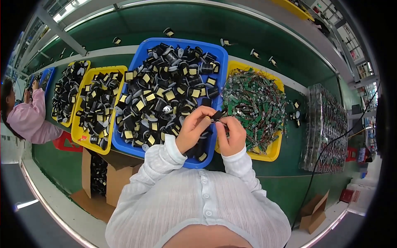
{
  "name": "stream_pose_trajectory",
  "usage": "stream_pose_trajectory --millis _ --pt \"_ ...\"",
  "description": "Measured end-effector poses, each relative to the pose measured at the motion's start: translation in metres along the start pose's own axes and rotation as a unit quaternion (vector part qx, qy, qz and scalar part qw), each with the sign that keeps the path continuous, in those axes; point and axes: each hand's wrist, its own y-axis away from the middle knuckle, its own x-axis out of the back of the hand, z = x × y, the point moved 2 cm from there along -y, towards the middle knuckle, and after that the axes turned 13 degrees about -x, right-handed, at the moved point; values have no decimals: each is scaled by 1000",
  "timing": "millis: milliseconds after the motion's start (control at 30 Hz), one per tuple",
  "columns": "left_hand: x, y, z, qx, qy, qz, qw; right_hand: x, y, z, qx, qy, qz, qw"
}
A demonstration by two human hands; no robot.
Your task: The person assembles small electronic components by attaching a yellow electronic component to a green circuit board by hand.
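Observation:
My left hand and my right hand meet over the right edge of a blue tray. Between their fingertips is a small black plastic part, pinched from both sides; its finer details are too small to make out. Heaped in the blue tray are black plastic parts with pale yellow pads and grey round pieces. Just right of my hands, a yellow tray holds a pile of small green circuit boards with thin wires.
Two more yellow trays of black parts stand to the left. Clear stacked trays of boards are at the right, near a black cable. An open cardboard box sits below left. Another person works at far left. Loose parts lie on the moving-belt-like green strip.

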Motion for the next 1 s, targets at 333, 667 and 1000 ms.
stream_pose_trajectory --millis 333,667,1000 --pt "-1 1 -4 1 1 0 1000 -2 3 -4 27 26 5 999" --pt "-4 3 -8 -45 -19 -1 999 -3 7 -7 13 46 -25 999" --pt "-1 -1 0 -44 -52 -9 998 18 0 15 -204 -292 -183 916"
